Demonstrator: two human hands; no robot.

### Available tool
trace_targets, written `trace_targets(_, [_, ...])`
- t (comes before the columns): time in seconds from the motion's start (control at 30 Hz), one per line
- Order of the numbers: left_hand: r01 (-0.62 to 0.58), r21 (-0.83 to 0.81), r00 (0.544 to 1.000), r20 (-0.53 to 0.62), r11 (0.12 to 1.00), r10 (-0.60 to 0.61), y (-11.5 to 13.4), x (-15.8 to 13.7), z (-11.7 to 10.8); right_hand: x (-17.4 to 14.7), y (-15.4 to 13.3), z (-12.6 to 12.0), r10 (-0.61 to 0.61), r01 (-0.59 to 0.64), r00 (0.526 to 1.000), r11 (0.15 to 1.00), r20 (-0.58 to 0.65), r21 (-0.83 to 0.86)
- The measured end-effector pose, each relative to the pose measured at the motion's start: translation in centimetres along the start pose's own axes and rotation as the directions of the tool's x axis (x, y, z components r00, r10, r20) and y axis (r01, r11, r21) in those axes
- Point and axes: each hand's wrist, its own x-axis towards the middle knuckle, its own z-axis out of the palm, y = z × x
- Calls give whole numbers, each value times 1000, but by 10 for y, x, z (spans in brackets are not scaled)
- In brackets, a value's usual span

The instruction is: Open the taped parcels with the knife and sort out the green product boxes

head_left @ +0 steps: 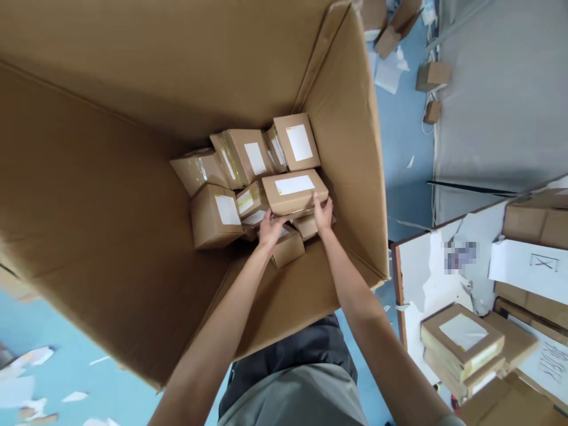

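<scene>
Both my arms reach down into a large open cardboard carton [146, 248]. Between my hands is a small cardboard box [290, 204] with a white label on top. My left hand [270, 229] grips its near left corner, and my right hand [323, 213] holds its right end, thumb on the upper edge. Under and around it lie several other labelled boxes, among them a box in the far corner [296, 142], a box at the left [215, 218] and a box below my left hand [288, 247]. The held box partly hides those beneath it.
Right of the carton, a white table [437, 248] bears stacked boxes [461, 337] and a white sheet with writing. Paper scraps [26, 378] litter the blue floor [89, 355]. Small cartons [432, 77] lie along the grey wall [501, 106].
</scene>
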Motion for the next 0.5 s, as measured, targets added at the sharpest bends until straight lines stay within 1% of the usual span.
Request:
trace_targets(0.07, [-36, 44, 998, -59, 998, 38, 15, -28, -22, -34, -21, -10, 94, -93, 995, 995, -19, 33])
trace_targets(0.1, [-66, 69, 995, -75, 995, 71, 23, -45, -32, -53, -32, -17, 106, -105, 994, 993, -19, 58])
trace_targets(0.17, [-141, 105, 986, -69, 984, 149, 39, -83, -52, -92, -56, -37, 53, -51, 998, 993, -19, 106])
trace_targets(0.27, [-245, 143, 963, -78, 959, 258, 64, -152, -73, -153, -86, -78, -55, 64, 997, 985, -55, 163])
trace_targets(0.33, [-316, 151, 944, -51, 937, 326, 79, -202, -81, -191, -100, -111, -105, 122, 989, 977, -105, 176])
trace_targets(0.4, [-375, 136, 926, 11, 917, 378, 90, -253, -82, -227, -109, -149, -149, 180, 972, 969, -185, 167])
trace_targets(0.47, [-409, 106, 912, 88, 907, 401, 96, -301, -78, -259, -112, -188, -203, 251, 936, 958, -287, 142])
trace_targets(0.5, [-415, 92, 906, 135, 905, 402, 97, -323, -74, -273, -111, -209, -231, 288, 911, 949, -342, 126])
